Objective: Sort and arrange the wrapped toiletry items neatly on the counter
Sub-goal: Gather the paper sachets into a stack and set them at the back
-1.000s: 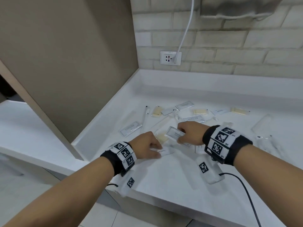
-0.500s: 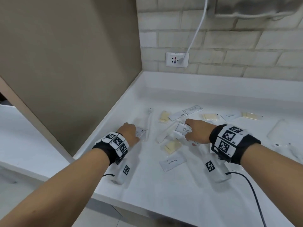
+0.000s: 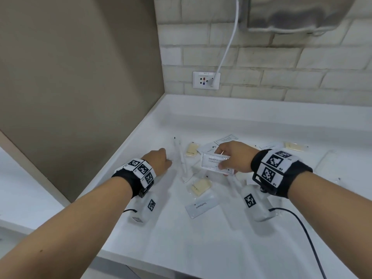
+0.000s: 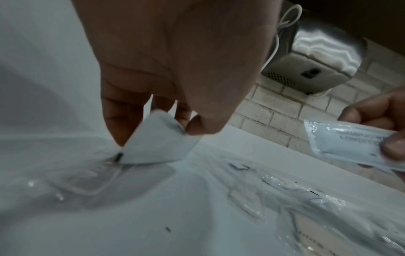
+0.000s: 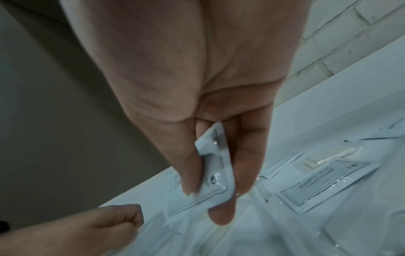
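Observation:
My right hand point(image 3: 231, 158) pinches a white shampoo sachet point(image 3: 213, 163) between thumb and fingers, lifted above the white counter point(image 3: 201, 248); the same sachet point(image 5: 215, 175) shows edge-on in the right wrist view. My left hand point(image 3: 161, 160) is at the counter's left side, its thumb and fingers pinching a small white packet point(image 4: 157, 140) tilted up off the surface. A toothpaste sachet point(image 3: 202, 206), a yellow soap bar in clear wrap point(image 3: 201, 186) and a wrapped toothbrush point(image 3: 182, 160) lie between my hands. More sachets point(image 3: 225, 138) and soaps point(image 3: 293, 146) lie farther back.
A beige partition point(image 3: 80, 77) borders the counter on the left. A wall socket point(image 3: 206, 80) with a white cable sits on the brick wall, under a steel hand dryer point(image 3: 302, 15). A black cable point(image 3: 310, 238) trails from my right wrist. The counter's front edge point(image 3: 141, 264) is close.
My left hand has left the toothpaste sachet on the counter, moved up and left and taken a small packet. My right hand has raised the shampoo sachet off the counter.

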A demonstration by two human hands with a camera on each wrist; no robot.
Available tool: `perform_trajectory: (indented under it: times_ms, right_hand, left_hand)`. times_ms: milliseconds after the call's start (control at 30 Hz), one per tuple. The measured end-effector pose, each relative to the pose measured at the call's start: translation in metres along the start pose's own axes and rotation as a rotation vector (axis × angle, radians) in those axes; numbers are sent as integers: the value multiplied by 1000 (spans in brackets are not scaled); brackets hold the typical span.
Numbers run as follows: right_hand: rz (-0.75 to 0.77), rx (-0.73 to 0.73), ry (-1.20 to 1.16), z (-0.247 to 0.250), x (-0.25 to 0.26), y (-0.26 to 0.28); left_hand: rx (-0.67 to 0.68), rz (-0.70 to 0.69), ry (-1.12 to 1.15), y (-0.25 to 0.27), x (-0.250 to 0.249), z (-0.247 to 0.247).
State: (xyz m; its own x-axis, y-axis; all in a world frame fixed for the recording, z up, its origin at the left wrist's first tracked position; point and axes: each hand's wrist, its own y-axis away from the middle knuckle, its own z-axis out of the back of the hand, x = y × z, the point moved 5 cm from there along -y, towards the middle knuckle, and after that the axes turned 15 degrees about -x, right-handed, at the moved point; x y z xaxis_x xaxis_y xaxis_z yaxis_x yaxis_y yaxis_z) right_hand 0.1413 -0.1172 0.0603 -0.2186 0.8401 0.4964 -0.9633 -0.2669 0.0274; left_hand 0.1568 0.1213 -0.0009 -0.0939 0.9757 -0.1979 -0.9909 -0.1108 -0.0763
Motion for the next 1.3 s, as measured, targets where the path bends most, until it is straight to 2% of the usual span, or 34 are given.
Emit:
perform_trajectory:
  times_ms: [133,200,267,300,400,467,600,667,800,867,933,1000,1100,1167,1300]
  right_hand:
    - [65,2,31,9,-7,7]
    - [82,20,15,13,-11,12]
    - [84,24,-14,17,-13,13]
    - [85,22,-21,19,-15,13]
    - [77,29,3,24,-23,13]
    - [66,37,23,25,-31,15]
    - [60,28,-6,24,-46,17]
    - [58,-21,-30,25,-54,14]
    - [-26,-100,-127,28,-77,8]
    - [-41,-109,-197,30,-87,6]
    - [-18,-94,-260,34,-89,3]
    - [54,-103,-268,40,-85,-4]
    - [138,-141,-292,55,-75,-17]
    - [155,-123,-263,60,-70,-26]
    - [114,-160,-206,58,-66,-41]
  left_hand:
    - [-101,156,203,-2,-1,5]
    - [-136,195,407,-1,-9,13]
    - [-116,196,637,4,-27,22]
    - [-95,147,686,7,-41,26]
    - [-41,-83,609,13,-84,33]
    - [18,-153,567,15,-106,24]
    - [131,-206,622,20,-137,-7]
    - [90,-224,620,20,-149,-12]
    - [37,-158,720,16,-160,-11]
    - [94,-76,795,15,-160,-14]
    - [205,-26,940,19,-166,-17]
    - [259,-19,1137,23,-179,-10]
    - [306,96,1425,21,-192,6]
    - [379,122,1443,17,-195,10]
    - [475,40,1224,9,-193,0]
